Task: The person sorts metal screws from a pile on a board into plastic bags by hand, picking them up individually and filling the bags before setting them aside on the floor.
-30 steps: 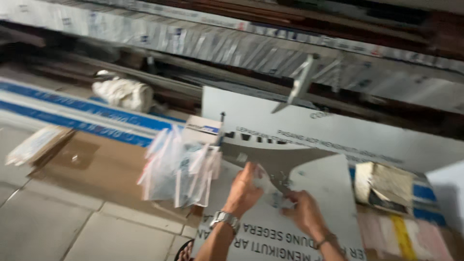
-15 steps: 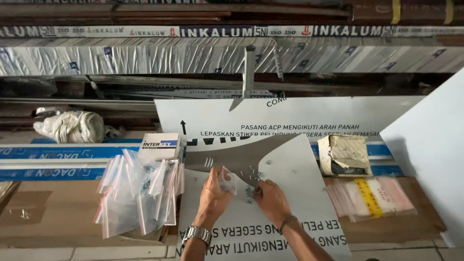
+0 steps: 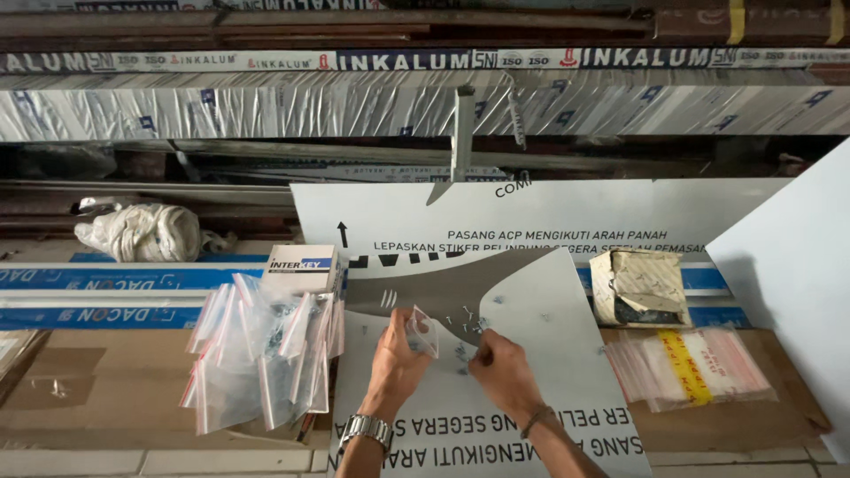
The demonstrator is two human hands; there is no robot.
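A small clear zip bag [image 3: 421, 332] is pinched between the thumb and fingers of the left hand [image 3: 396, 361] and held just above a white printed panel [image 3: 549, 354]. The fingertips of the right hand [image 3: 498, 370] are pressed together on something tiny among the small screws [image 3: 469, 320] scattered on the panel; what exactly is pinched cannot be told. A heap of filled zip bags [image 3: 257, 350] lies to the left, beside a small white box [image 3: 301, 265].
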